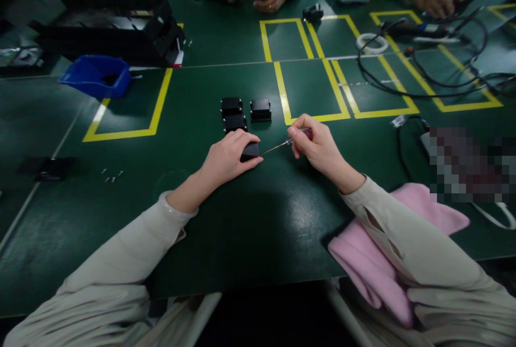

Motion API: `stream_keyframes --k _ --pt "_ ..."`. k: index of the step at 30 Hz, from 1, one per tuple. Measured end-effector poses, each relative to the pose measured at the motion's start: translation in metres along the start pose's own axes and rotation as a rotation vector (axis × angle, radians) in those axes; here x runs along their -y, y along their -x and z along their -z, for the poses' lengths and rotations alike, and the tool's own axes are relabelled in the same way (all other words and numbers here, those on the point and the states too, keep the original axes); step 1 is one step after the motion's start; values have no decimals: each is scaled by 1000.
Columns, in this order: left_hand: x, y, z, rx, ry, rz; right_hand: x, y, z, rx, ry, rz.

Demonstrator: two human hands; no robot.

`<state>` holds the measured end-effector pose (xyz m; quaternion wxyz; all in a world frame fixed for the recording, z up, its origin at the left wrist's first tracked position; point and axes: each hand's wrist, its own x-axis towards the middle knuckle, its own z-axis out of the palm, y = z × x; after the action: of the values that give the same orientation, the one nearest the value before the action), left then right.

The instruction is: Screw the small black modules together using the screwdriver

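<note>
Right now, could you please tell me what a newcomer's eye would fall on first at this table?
At the centre of the green table, the left hand presses down on a small black box while the right hand holds a thin screwdriver with its tip at that box. Just behind them sit three more black boxes. A blue bin stands out at the far left, beside yellow tape lines.

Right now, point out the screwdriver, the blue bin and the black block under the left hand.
screwdriver (278, 146): head view, on the metal shaft.
blue bin (91, 79): head view, on its front wall.
black block (250, 151): head view, on the end showing past the left hand's fingers.
</note>
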<state>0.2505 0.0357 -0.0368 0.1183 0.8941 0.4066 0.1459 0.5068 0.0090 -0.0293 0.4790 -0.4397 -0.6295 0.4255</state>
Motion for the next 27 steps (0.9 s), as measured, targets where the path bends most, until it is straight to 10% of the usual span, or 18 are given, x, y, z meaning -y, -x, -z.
stream_keyframes --k 27 --pt "2 1 -1 -6 -16 -14 -6 -2 2 39 -68 -14"
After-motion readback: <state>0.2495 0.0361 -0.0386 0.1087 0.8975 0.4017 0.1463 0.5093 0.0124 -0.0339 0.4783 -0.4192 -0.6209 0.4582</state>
